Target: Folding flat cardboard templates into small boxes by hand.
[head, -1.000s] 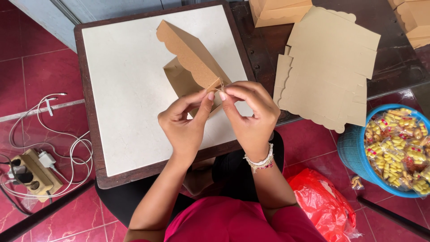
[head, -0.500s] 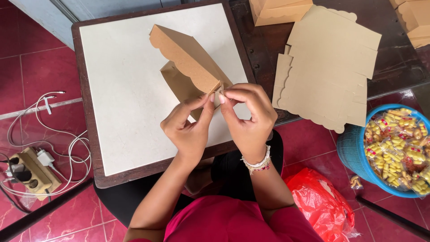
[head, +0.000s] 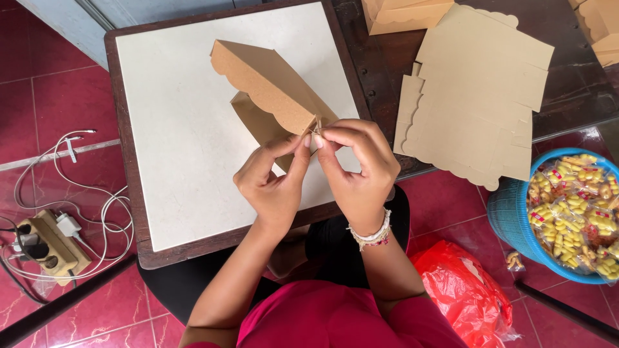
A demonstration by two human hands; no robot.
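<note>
Now: fingertips of both hands pinched together on one corner of the brown cardboard box | left hand, right hand | box raised, tilted, over the small white-topped table | flat cardboard sheets lying to the right | blue basket of yellow packets near the right edge.

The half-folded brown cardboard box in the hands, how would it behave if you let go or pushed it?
The cardboard box looks light and fairly stiff: both hands, left hand and right hand, hold it up by one corner. Its unlocked flaps would probably spring open. Pushed on the table, it would likely slide.
</note>
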